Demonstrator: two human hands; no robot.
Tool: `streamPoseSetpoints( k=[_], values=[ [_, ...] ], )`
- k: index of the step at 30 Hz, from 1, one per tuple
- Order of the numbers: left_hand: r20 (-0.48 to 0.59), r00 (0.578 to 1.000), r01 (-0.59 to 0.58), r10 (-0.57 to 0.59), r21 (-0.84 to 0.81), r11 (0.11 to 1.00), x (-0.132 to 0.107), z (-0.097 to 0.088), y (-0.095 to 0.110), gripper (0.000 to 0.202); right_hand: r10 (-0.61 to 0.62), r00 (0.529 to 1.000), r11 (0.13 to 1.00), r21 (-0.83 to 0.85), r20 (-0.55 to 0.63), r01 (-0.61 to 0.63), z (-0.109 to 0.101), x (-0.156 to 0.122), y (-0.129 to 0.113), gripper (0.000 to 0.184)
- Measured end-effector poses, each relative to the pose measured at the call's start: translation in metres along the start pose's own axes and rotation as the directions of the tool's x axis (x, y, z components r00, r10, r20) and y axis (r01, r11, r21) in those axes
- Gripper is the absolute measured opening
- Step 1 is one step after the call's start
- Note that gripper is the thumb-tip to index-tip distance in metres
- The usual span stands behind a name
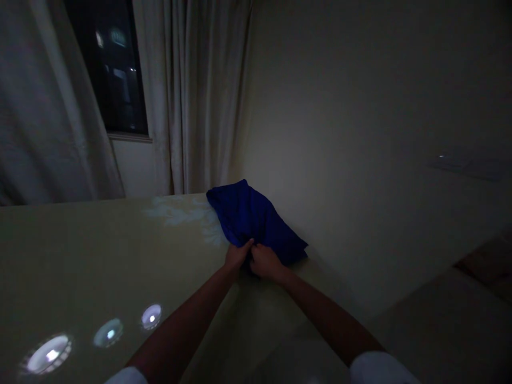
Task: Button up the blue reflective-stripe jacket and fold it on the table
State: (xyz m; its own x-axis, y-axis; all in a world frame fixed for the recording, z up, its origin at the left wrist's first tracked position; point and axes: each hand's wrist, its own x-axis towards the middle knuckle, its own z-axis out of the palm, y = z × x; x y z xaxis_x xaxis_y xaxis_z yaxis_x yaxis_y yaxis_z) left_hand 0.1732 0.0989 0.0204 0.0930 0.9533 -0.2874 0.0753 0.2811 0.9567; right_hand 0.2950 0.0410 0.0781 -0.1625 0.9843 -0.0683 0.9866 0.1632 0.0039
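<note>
A dark blue piece of cloth (256,213), bunched and creased, lies at the far right corner of a glossy table (120,256), close to the wall. My left hand (237,255) is closed on its near edge, thumb on top. Right beside it, my right hand (265,261) grips the same edge with curled fingers. The two hands almost touch at the thumbs. Dim light hides the fingertips and the folds under the hands, and I cannot tell what kind of cloth item it is.
Pale leaf patterns (180,213) decorate the tabletop, and several round lamp reflections (50,354) shine on it at the near left. Light curtains (200,96) hang beside a dark window (118,69) behind the table. A plain wall (344,133) rises on the right.
</note>
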Motion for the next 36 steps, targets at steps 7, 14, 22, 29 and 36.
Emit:
streamPoseSetpoints(
  k=[7,14,22,29,36],
  values=[
    [0.075,0.995,0.066,-0.066,0.002,0.998,-0.007,-0.140,0.012,0.046,-0.062,0.978,0.794,0.584,-0.198,0.169,0.003,-0.029,0.029,0.045],
    [-0.177,0.965,0.037,0.195,0.825,0.563,-0.024,-0.346,0.054,0.054,0.288,0.931,0.682,0.730,-0.224,-0.035,0.068,-0.022,0.092,0.087],
    [0.383,0.873,-0.434,0.302,0.893,0.122,-0.120,-0.247,-0.032,0.107,-0.011,0.970,0.823,0.549,-0.241,0.146,0.051,0.087,-0.001,0.114],
    [0.254,0.903,-0.279,0.346,0.960,0.025,-0.102,-0.330,-0.038,0.100,-0.007,0.978,0.913,0.398,-0.208,0.091,0.048,0.148,-0.079,0.076],
    [-0.269,0.835,0.311,0.481,0.950,-0.008,-0.072,-0.441,-0.019,0.066,-0.014,0.971,0.962,0.260,-0.240,0.078,0.040,0.218,-0.254,0.081]
  ],
)
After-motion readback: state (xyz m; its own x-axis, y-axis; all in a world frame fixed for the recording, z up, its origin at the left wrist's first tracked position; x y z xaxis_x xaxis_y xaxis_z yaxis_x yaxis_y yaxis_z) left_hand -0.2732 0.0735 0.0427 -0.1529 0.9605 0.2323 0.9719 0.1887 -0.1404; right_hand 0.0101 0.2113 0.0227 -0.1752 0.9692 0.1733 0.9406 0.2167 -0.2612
